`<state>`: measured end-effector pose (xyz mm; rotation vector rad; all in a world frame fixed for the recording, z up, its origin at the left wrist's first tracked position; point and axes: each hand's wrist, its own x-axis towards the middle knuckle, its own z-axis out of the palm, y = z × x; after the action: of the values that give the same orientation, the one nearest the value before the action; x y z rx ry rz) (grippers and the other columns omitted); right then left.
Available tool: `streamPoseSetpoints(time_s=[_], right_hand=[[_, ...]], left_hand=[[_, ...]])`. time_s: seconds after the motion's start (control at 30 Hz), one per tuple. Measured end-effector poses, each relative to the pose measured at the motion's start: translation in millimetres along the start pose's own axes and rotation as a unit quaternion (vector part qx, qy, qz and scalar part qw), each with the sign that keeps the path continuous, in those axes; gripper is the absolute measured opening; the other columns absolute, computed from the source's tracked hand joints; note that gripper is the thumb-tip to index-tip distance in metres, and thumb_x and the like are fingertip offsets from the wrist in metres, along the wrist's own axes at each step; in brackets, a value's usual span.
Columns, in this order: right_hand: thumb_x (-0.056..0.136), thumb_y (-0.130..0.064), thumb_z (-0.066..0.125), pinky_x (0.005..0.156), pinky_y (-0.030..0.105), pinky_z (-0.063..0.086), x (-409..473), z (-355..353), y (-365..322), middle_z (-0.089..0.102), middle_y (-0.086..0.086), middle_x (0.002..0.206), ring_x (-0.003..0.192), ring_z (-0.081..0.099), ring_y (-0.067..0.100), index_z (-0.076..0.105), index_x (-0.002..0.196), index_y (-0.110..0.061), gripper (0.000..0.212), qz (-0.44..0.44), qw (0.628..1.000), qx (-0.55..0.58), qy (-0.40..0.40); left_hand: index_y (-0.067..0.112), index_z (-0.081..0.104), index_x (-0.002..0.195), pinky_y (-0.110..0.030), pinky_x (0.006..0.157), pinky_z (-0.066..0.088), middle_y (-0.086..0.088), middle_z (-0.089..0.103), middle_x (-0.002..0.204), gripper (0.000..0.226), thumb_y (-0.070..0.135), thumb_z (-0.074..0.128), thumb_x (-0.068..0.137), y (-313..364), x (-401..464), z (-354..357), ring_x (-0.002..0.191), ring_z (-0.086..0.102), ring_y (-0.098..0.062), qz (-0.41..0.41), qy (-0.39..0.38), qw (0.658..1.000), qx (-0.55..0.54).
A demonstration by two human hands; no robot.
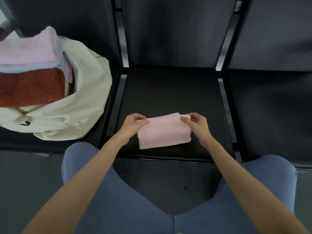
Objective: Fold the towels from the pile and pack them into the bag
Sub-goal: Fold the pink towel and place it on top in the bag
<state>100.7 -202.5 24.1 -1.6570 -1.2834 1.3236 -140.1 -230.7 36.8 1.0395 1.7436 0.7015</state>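
Leftmost, a cream canvas bag (76, 102) is seen lying open on the neighbouring seat, stuffed with folded towels (32, 70) in pink, pale blue and rust. On the black chair seat (168, 92) a folded pink towel (164, 131) is laid, its far corners pinched by the left hand (133, 123) and the right hand (197, 125)

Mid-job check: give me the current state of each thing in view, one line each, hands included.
pink towel: folded into a small rectangle, lying on the black seat, far corners pinched.
left hand: grip pinching the towel's far left corner.
right hand: grip pinching the towel's far right corner.
bag: open, slumped on the seat to the left, holding folded towels.
towels in bag: folded, stacked, pink over light blue over red, rising past the rim.
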Motion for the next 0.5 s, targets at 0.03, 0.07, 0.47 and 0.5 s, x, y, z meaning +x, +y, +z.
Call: streamPoseSetpoints(time_s=[0.03, 0.07, 0.47, 0.5], right_hand=[[0.084, -0.024, 0.071, 0.072, 0.019, 0.044, 5, 4, 0, 0.063, -0.003, 0.102, 0.094, 0.059, 0.009, 0.062, 0.113, -0.01, 0.034, 0.014, 1.0, 0.008, 0.008], [0.083, -0.024, 0.072, 0.073, 0.018, 0.043, 9, 7, 0, 0.061, -0.004, 0.105, 0.096, 0.058, 0.009, 0.059, 0.117, -0.01, 0.039, 0.024, 1.0, 0.014, 0.011], [0.086, -0.016, 0.067, 0.081, 0.018, 0.041, 25, 36, 21, 0.052, -0.002, 0.112, 0.103, 0.056, 0.015, 0.057, 0.119, -0.012, 0.034, -0.032, 0.989, -0.115, 0.082], [0.086, -0.018, 0.066, 0.082, 0.02, 0.041, 25, 40, 23, 0.048, -0.002, 0.115, 0.103, 0.054, 0.015, 0.055, 0.12, -0.013, 0.036, -0.019, 0.989, -0.114, 0.092]], left_hand=[[0.016, 0.064, 0.106, -0.03, 0.086, 0.049, -0.002, 0.059, 0.11, 0.019, 0.017, 0.064, 0.087, -1, 5, 1, 0.104, 0.055, -0.016, -0.02, 0.02, 0.999, -0.019], [0.016, 0.062, 0.109, -0.033, 0.088, 0.05, -0.003, 0.058, 0.113, 0.022, 0.017, 0.065, 0.087, -3, 9, 3, 0.106, 0.055, -0.019, -0.036, 0.038, 0.998, -0.04], [0.012, 0.046, 0.132, -0.04, 0.095, 0.049, -0.006, 0.052, 0.125, 0.07, 0.035, 0.077, 0.073, -38, 8, 24, 0.112, 0.054, -0.023, -0.046, 0.135, 0.988, 0.057], [0.012, 0.05, 0.127, -0.045, 0.094, 0.05, -0.008, 0.053, 0.122, 0.071, 0.045, 0.076, 0.07, -41, 7, 26, 0.111, 0.054, -0.025, -0.061, 0.138, 0.985, 0.089]])
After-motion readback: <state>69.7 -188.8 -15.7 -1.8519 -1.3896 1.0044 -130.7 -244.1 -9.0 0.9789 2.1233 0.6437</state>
